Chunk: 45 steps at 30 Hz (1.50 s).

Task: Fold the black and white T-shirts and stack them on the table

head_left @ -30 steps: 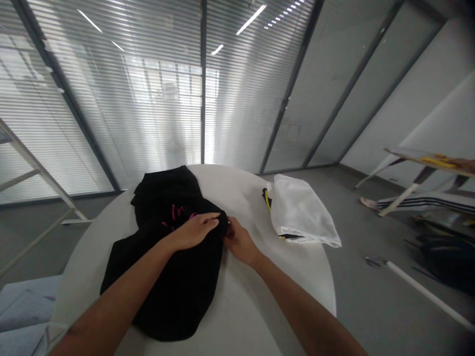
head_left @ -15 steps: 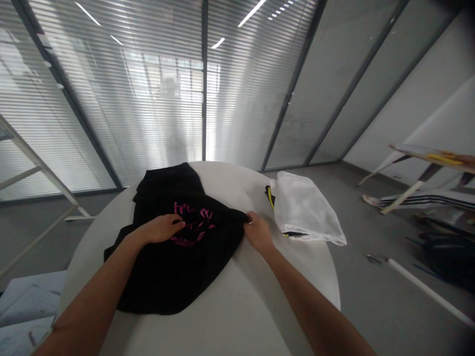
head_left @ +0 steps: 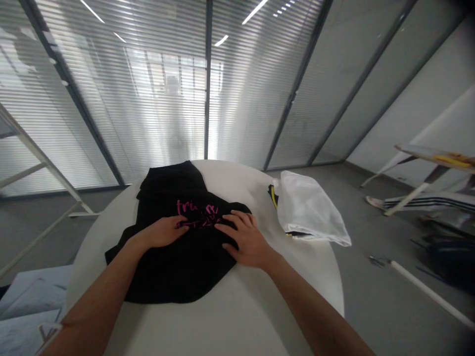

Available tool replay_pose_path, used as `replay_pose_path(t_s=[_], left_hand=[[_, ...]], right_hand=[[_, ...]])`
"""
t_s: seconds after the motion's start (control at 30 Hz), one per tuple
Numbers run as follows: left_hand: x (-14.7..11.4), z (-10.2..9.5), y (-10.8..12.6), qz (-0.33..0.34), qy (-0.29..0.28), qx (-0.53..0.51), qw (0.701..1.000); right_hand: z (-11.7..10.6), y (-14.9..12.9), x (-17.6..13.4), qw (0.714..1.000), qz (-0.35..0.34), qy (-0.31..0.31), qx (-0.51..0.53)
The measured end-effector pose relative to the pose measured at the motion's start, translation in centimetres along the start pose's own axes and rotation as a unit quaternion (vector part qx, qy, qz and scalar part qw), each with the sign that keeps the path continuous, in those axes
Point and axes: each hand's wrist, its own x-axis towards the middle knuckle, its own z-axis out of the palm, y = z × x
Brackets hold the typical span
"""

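A black T-shirt (head_left: 174, 277) with pink lettering lies partly folded and creased on a white round table (head_left: 237, 316). My left hand (head_left: 163, 231) rests on its middle beside the print, fingers drawn together with the thumb, pinching the cloth. On the shirt's right side, my right hand (head_left: 247, 240) presses down with fingers spread, touching the fabric near the folded-in edge. Part of the lettering is hidden in the creases between both hands.
A folded white cloth (head_left: 311, 207) with black and yellow material under it lies at the table's right edge. A white metal frame (head_left: 44, 160) stands to the left, above papers (head_left: 33, 296). On the right are another table (head_left: 438, 155), a person's striped leg (head_left: 426, 203) and a white pole (head_left: 426, 289).
My right hand has let go of the shirt's right corner and now lies spread on it, further left. That side has been folded inward. My left hand has barely moved.
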Motion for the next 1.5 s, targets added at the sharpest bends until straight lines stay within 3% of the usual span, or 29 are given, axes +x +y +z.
replay_pose_path(t_s=[0.13, 0.33, 0.47, 0.57, 0.7, 0.8, 0.9, 1.0, 1.07, 1.27, 1.5], left_hand=[[-0.1, 0.0, 0.2, -0.008, 0.007, 0.027, 1.000], [-0.5, 0.0, -0.7, -0.092, 0.039, 0.113, 0.989], [-0.6, -0.1, -1.9, -0.095, 0.013, 0.122, 0.988], [-0.6, -0.2, -2.1, -0.092, -0.003, 0.124, 0.988], [-0.8, -0.2, -1.8, -0.111, -0.009, 0.138, 0.984], [-0.9, -0.2, -1.4, -0.128, -0.003, 0.164, 0.978], [-0.7, 0.0, -0.9, -0.133, 0.017, 0.210, 0.969], [-0.4, 0.6, -0.3, -0.124, 0.052, 0.260, 0.956], [-0.2, 1.1, 0.2, -0.106, 0.066, 0.277, 0.953], [-0.6, 1.4, 0.0, -0.150, 0.047, 0.232, 0.960], [-1.2, 0.6, -1.2, -0.132, -0.011, 0.169, 0.977]], right_hand=[[-0.2, -0.4, -0.2, 0.996, 0.003, -0.091, 0.022], [-2.0, 1.2, -0.7, 0.989, 0.039, -0.112, 0.091], [-3.4, 2.4, -1.2, 0.979, 0.046, -0.137, 0.143], [-4.4, 3.2, -1.6, 0.958, 0.064, -0.208, 0.188], [-4.6, 2.8, -1.6, 0.951, 0.108, -0.278, 0.088], [-3.7, 1.5, -0.9, 0.950, 0.181, -0.246, -0.060], [-2.3, 0.2, -0.2, 0.946, 0.239, -0.156, -0.155], [-0.9, -0.4, 0.3, 0.959, 0.203, -0.071, -0.185], [-0.1, -0.3, 0.3, 0.963, 0.180, -0.053, -0.194], [1.0, 0.6, 0.1, 0.950, 0.208, -0.124, -0.195], [-2.6, -0.3, -0.5, 0.933, 0.215, -0.203, -0.204]])
